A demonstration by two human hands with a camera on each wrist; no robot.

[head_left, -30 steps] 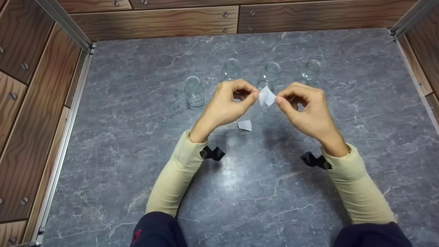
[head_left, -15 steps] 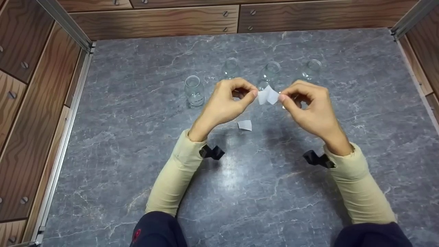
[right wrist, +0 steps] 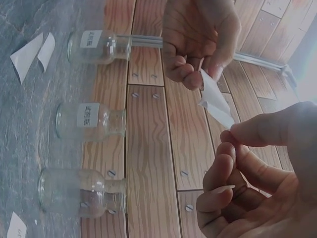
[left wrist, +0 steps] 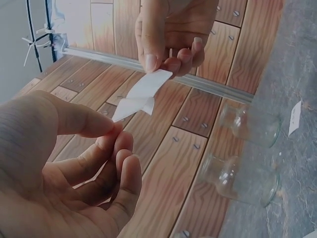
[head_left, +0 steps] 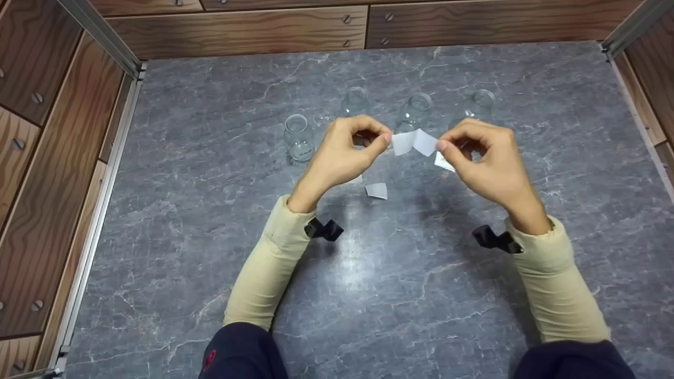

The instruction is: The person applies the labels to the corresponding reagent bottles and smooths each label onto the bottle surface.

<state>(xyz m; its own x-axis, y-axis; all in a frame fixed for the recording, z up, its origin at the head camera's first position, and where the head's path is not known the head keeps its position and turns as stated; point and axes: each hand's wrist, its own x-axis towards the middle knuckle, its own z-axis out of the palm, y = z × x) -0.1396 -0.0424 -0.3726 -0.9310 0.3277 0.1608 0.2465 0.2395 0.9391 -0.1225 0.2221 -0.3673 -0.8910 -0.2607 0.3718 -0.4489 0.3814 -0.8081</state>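
Between my hands hangs a small white paper label (head_left: 404, 143), bent into two leaves that meet at a peak. My left hand (head_left: 345, 152) pinches its left end between thumb and index finger; my right hand (head_left: 487, 160) pinches the right end the same way. In the left wrist view a fold crosses the middle of the label (left wrist: 143, 91). Which leaf is sticker and which is backing, I cannot tell. Beyond the hands stand clear glass bottles: a labelled bottle (head_left: 299, 139) at left, then a bottle (head_left: 356, 102), another (head_left: 416, 110) and one (head_left: 480, 105) at right, partly hidden.
Loose white paper pieces lie on the grey marbled tabletop (head_left: 210, 237): one piece (head_left: 376, 191) between the arms, another (head_left: 355, 180) beside the left wrist, and a printed label (head_left: 445, 161) partly under the right hand. Wood-patterned walls (head_left: 237, 37) border the table.
My hands have drawn apart, the right one moving to the right. The label's two leaves have spread from overlapping to a wide V. The printed label below the right hand has come into view.
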